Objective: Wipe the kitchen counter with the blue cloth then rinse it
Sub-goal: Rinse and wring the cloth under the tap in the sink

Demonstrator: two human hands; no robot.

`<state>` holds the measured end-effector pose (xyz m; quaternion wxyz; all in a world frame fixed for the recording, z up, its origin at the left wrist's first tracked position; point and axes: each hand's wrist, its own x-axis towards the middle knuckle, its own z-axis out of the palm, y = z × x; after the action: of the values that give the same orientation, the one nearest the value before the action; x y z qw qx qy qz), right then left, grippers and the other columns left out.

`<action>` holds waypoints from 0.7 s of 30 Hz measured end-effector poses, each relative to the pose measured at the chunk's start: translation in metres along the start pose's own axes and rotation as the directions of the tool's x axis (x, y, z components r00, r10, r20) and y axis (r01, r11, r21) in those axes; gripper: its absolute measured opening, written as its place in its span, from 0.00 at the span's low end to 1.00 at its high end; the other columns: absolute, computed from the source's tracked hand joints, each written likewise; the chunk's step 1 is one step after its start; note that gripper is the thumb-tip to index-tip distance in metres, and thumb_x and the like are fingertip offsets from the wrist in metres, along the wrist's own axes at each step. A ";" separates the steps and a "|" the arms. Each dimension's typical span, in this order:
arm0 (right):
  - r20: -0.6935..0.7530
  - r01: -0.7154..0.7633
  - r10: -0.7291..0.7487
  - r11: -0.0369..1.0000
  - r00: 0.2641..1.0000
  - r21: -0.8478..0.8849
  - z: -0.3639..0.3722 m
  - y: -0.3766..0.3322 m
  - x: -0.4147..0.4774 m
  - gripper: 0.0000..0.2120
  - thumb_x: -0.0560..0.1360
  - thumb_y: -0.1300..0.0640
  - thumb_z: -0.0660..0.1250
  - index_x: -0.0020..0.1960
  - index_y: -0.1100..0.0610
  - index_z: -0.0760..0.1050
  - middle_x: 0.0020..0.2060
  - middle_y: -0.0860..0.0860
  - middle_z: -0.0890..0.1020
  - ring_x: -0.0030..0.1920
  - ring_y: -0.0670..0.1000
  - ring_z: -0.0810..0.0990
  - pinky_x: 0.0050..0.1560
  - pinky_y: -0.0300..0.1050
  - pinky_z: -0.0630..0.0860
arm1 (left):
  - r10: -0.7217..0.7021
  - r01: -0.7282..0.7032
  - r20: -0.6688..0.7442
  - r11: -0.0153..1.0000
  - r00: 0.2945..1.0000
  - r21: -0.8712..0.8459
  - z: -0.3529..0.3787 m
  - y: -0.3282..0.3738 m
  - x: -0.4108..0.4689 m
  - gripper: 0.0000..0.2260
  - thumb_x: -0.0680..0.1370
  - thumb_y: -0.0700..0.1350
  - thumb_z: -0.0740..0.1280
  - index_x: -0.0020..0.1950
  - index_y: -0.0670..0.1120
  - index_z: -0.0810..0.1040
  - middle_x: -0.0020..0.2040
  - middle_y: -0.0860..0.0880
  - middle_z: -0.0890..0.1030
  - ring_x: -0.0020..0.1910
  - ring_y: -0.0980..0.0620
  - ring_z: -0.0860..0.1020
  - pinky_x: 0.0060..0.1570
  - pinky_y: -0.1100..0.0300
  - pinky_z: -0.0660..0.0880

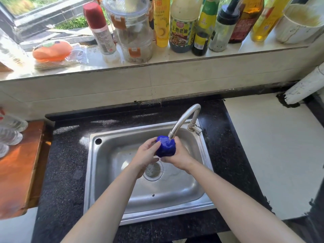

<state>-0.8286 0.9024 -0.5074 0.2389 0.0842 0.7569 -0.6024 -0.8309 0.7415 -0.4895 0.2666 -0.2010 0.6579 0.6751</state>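
Head view: both hands, left [146,154] and right [177,155], squeeze the cloth [165,146] between them under the tap [184,118]; it looks soft, sodden, best gripped whole.

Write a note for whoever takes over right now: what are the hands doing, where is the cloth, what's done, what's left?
Left hand: grips the blue cloth from its left side.
Right hand: grips it from the right and below.
Cloth: bunched up over the sink, right under the faucet spout, where water seems to run.
Done: wiping appears finished, since the cloth is at the sink.
Left: finish rinsing, squeeze it out, turn off the faucet.
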 end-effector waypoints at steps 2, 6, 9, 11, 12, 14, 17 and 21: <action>0.090 -0.041 0.031 0.993 0.995 0.112 -0.003 0.001 -0.004 0.32 0.69 0.73 0.70 0.67 0.49 0.68 0.52 0.45 0.80 0.50 0.46 0.80 0.48 0.33 0.76 | 0.021 -0.019 -0.033 0.999 0.999 0.038 -0.001 -0.001 0.001 0.17 0.79 0.43 0.71 0.68 0.50 0.75 0.58 0.48 0.84 0.53 0.50 0.83 0.53 0.53 0.81; 0.137 -0.130 0.083 0.915 0.987 0.382 -0.010 0.004 -0.003 0.31 0.71 0.75 0.62 0.67 0.49 0.75 0.62 0.53 0.80 0.58 0.51 0.81 0.64 0.50 0.78 | 0.048 -0.037 -0.180 0.997 0.983 0.063 -0.005 -0.004 0.005 0.20 0.77 0.31 0.69 0.67 0.42 0.73 0.53 0.41 0.84 0.48 0.46 0.82 0.48 0.55 0.82; 0.160 -0.150 0.100 0.927 0.982 0.343 -0.020 0.007 -0.002 0.38 0.70 0.71 0.69 0.75 0.48 0.68 0.65 0.53 0.78 0.62 0.53 0.81 0.61 0.50 0.80 | 0.075 -0.066 -0.177 0.996 0.981 0.056 -0.005 -0.004 0.004 0.18 0.77 0.26 0.65 0.64 0.39 0.76 0.50 0.41 0.85 0.49 0.43 0.84 0.47 0.56 0.82; 0.190 -0.129 0.089 0.969 0.978 0.212 -0.025 0.010 -0.002 0.40 0.68 0.67 0.73 0.76 0.47 0.67 0.63 0.49 0.78 0.62 0.50 0.80 0.58 0.45 0.80 | 0.087 -0.083 -0.172 0.996 0.981 0.032 -0.001 -0.001 0.002 0.18 0.75 0.24 0.64 0.61 0.40 0.77 0.50 0.42 0.85 0.49 0.44 0.83 0.47 0.57 0.82; 0.199 -0.114 0.081 0.981 0.977 0.160 -0.025 0.010 -0.003 0.39 0.67 0.67 0.75 0.75 0.48 0.68 0.62 0.48 0.78 0.62 0.49 0.79 0.58 0.43 0.79 | 0.080 -0.083 -0.180 0.997 0.980 -0.006 0.001 0.002 0.001 0.19 0.75 0.22 0.62 0.60 0.40 0.76 0.49 0.41 0.85 0.49 0.45 0.83 0.47 0.58 0.82; 0.158 -0.080 0.064 0.992 0.985 0.097 -0.020 0.015 -0.002 0.35 0.66 0.67 0.77 0.69 0.49 0.72 0.58 0.49 0.79 0.59 0.48 0.79 0.57 0.42 0.79 | 0.049 -0.076 -0.191 0.988 0.980 -0.137 0.002 0.008 -0.002 0.22 0.74 0.19 0.55 0.59 0.40 0.75 0.45 0.40 0.85 0.49 0.47 0.83 0.46 0.59 0.83; -0.010 -0.061 0.062 0.993 0.998 0.098 -0.014 0.022 0.000 0.23 0.68 0.71 0.76 0.55 0.51 0.76 0.49 0.49 0.80 0.49 0.50 0.79 0.49 0.41 0.78 | 0.031 -0.072 -0.164 0.966 0.986 -0.250 0.000 0.014 -0.001 0.14 0.78 0.26 0.61 0.58 0.39 0.77 0.47 0.39 0.84 0.47 0.47 0.83 0.49 0.55 0.82; -0.019 -0.031 0.033 0.990 0.999 0.137 -0.014 0.020 0.002 0.16 0.70 0.70 0.75 0.46 0.52 0.76 0.46 0.50 0.80 0.44 0.51 0.79 0.47 0.39 0.76 | 0.054 -0.060 -0.070 0.994 0.996 -0.093 -0.001 0.006 -0.003 0.15 0.73 0.43 0.76 0.56 0.38 0.82 0.53 0.39 0.85 0.49 0.46 0.82 0.57 0.51 0.79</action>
<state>-0.8255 0.9206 -0.5236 0.2341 0.1188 0.7150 -0.6479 -0.8323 0.7401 -0.4829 0.2151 -0.2170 0.6391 0.7058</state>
